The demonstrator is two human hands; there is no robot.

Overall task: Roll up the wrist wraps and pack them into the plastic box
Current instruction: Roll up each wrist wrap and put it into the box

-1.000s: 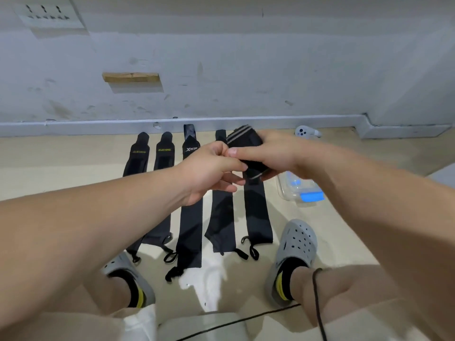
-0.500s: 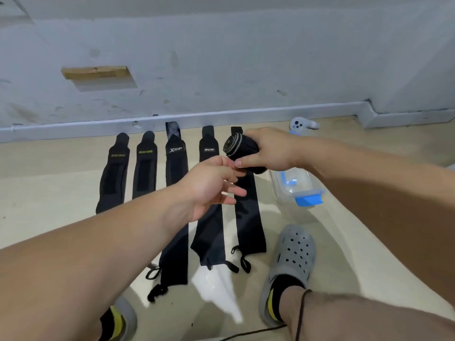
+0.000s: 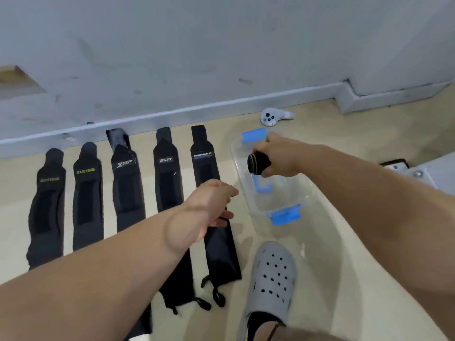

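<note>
Since a second ago the right hand (image 3: pixel 280 158) has been carrying the rolled black fabric wrist wrap (image 3: pixel 257 163) rightward, away from the left hand (image 3: pixel 211 200), and is now gripping it in curled fingers over the far half of the clear rectangular plastic box with blue latches (image 3: pixel 288 193). The left hand is hovering with relaxed fingers, holding nothing, above the rightmost of five flat black wrist wraps (image 3: pixel 126 190) lying side by side left of the box. A grey perforated clog (image 3: pixel 273 274) is resting near the box, and a white handheld controller (image 3: pixel 273 117) is lying beyond it.
</note>
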